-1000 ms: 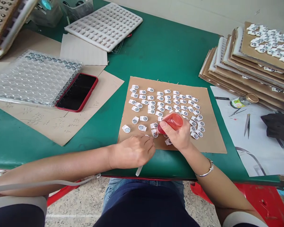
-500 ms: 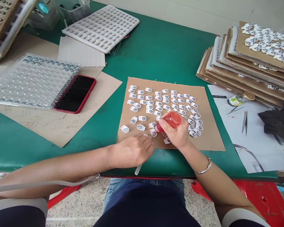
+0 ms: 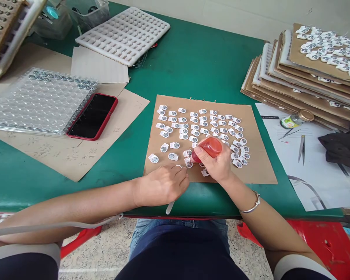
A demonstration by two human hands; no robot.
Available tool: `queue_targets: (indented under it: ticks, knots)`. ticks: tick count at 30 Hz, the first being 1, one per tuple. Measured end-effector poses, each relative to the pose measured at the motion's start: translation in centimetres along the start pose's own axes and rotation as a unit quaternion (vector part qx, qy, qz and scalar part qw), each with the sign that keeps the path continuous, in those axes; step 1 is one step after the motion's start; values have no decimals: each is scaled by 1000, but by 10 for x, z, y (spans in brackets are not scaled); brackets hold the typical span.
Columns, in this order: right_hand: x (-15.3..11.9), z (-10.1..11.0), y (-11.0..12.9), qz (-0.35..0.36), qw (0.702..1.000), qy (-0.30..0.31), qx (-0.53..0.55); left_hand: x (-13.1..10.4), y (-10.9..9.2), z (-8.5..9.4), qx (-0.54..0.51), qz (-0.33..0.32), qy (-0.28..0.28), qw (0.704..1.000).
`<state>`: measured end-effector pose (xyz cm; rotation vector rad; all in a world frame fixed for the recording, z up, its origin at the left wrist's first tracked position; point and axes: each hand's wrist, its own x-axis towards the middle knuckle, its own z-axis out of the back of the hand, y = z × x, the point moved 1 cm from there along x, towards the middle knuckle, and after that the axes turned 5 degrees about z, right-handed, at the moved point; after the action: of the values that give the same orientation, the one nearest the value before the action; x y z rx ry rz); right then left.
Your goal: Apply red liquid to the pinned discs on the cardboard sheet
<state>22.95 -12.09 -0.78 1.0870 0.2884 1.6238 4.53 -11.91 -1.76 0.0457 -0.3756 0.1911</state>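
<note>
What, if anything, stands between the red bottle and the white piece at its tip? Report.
Nothing visible: the right hand holds the red bottle tip-down by the white piece; the left hand is beside, not between.

"How does the left hand (image 3: 163, 186) look?"

"Back upward, just below the centre of the frame, fingers (image 3: 181, 175) curled in. Its forearm (image 3: 87, 202) comes in at a shallow slant from the lower left, the wrist (image 3: 136, 191) nearly straight."

"And the right hand (image 3: 218, 165)?"

"A little higher, right of centre, apart from the left one. It is closed in a grip, thumb (image 3: 202, 154) stretched toward the upper left; the right forearm (image 3: 265, 223) slants in from the lower right."
</note>
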Motion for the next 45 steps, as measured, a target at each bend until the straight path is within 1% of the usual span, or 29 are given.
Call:
queue_targets:
  ticks: [11, 15, 20, 27, 34, 40, 45]
  knots:
    - [2, 0, -2, -19, 1000, -3, 24, 2, 0, 3, -4, 0, 15, 1000]
    - [1, 0, -3, -26, 999, -1, 31, 3, 2, 5, -33, 10, 13, 999]
    - [1, 1, -4, -18, 999, -13, 27, 6, 7, 8, -68, 10, 13, 998]
    - [3, 3, -4, -12, 1000, -16, 14, 6, 12, 7, -126, 39, 43, 990]
    - [2, 6, -3, 24, 1000, -19, 3, 6, 19, 9, -212, 82, 57, 972]
    - [-1, 7, -2, 41, 999, -16, 11, 9, 28, 12, -311, 149, 52, 937]
    - [-3, 8, -2, 47, 999, 3, 27, 10, 32, 12, -359, 163, 50, 917]
